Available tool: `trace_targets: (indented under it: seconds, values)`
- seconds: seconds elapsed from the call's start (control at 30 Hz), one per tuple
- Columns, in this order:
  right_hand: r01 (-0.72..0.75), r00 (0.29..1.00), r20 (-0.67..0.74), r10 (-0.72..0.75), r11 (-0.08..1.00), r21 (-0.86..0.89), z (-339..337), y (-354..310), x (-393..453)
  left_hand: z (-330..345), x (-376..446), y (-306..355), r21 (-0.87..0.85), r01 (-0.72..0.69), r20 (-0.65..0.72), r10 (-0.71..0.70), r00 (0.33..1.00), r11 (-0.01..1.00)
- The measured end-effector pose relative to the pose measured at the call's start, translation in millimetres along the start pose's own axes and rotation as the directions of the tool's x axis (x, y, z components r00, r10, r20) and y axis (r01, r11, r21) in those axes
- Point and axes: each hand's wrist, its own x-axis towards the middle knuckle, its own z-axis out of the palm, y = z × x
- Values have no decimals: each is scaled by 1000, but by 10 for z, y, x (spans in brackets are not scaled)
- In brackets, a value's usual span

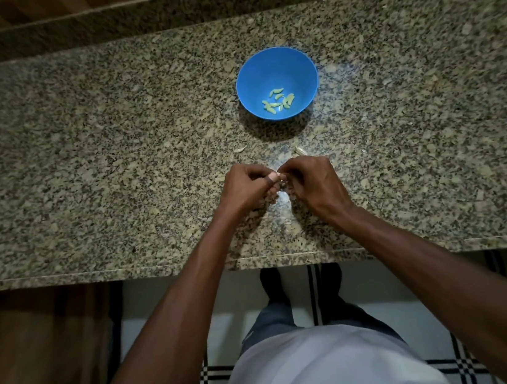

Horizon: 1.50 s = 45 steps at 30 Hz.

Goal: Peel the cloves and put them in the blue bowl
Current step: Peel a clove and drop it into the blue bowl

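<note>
Hands: left hand [247, 188] and right hand [312, 181] both pinch one small pale clove [281, 184] between curled fingertips, nearer than the round blue plastic bowl [293, 61].
Skins: pale peel scraps [300, 151] between hands and bowl.
Bowl: holds peeled cloves [279, 100], on speckled granite counter [110, 146].

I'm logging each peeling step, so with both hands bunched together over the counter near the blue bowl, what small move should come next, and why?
Probably keep pulling skin off the clove: the left hand and right hand both pinch it over the counter, short of the blue bowl, which already holds peeled cloves. Whether skin remains is too small to tell.
</note>
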Motion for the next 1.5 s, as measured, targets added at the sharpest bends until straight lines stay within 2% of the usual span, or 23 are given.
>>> trace_targets:
  seconds: [0.07,0.13,0.2,0.27,0.33,0.43,0.53,0.6,0.67,0.7,0.73,0.8,0.87,0.97,1.03,1.17,1.23,1.3,1.4,1.5]
  values:
    - [-87,996,30,85,991,102,-23,14,12,-44,-4,-3,-81,6,32,-3,999,997]
    - [-250,968,79,238,937,244,-30,29,35,-35,-15,-4,-103,-1,-7,0,1000,995]
    - [-431,902,191,387,787,442,-43,14,58,15,-13,-13,-90,-16,-86,8,996,996]
    - [-565,818,319,479,562,604,-81,-9,66,70,-20,-40,-78,-35,-154,23,988,996]
    - [-631,759,375,533,458,626,-121,-26,87,125,-48,-64,-95,-59,-182,40,982,994]
    - [-688,706,408,579,423,590,-150,-60,144,206,-66,-112,-116,-89,-248,58,967,989]
    - [-765,598,535,597,227,602,-138,-90,203,262,-70,-150,-154,-112,-302,61,951,982]
    - [-802,530,638,559,86,591,-122,-90,213,272,-79,-174,-201,-99,-317,31,948,975]
    - [-800,520,671,529,25,600,-111,-66,197,270,-90,-201,-258,-79,-303,-3,953,963]
    - [-787,547,650,527,59,614,-106,-54,181,262,-99,-210,-271,-79,-292,-4,956,959]
    - [-761,600,600,529,147,632,-104,-43,155,246,-105,-214,-278,-81,-280,-1,960,957]
    - [-649,749,441,494,416,637,-102,-21,110,205,-106,-198,-304,-81,-239,6,971,949]
    - [-496,868,306,391,652,574,-91,1,90,164,-95,-171,-340,-57,-186,-8,983,939]
    - [-326,940,231,251,860,393,-77,40,117,124,-61,-134,-378,26,-117,-75,990,926]
    - [-255,955,227,192,922,292,-77,49,128,110,-57,-119,-370,93,-74,-129,989,924]
    - [-181,967,222,127,952,245,-37,82,115,116,-82,-91,-336,182,-8,-196,981,924]
    - [-180,972,200,127,943,279,-5,92,93,133,-106,-66,-328,199,-1,-211,978,924]
    - [-265,963,165,214,869,419,25,110,66,153,-124,-69,-306,208,-6,-220,975,929]
    - [-403,908,185,377,660,634,31,146,30,162,-147,-151,-245,193,-71,-216,974,950]
    - [-470,872,247,423,581,664,-6,195,19,164,-173,-206,-166,156,-165,-183,969,974]
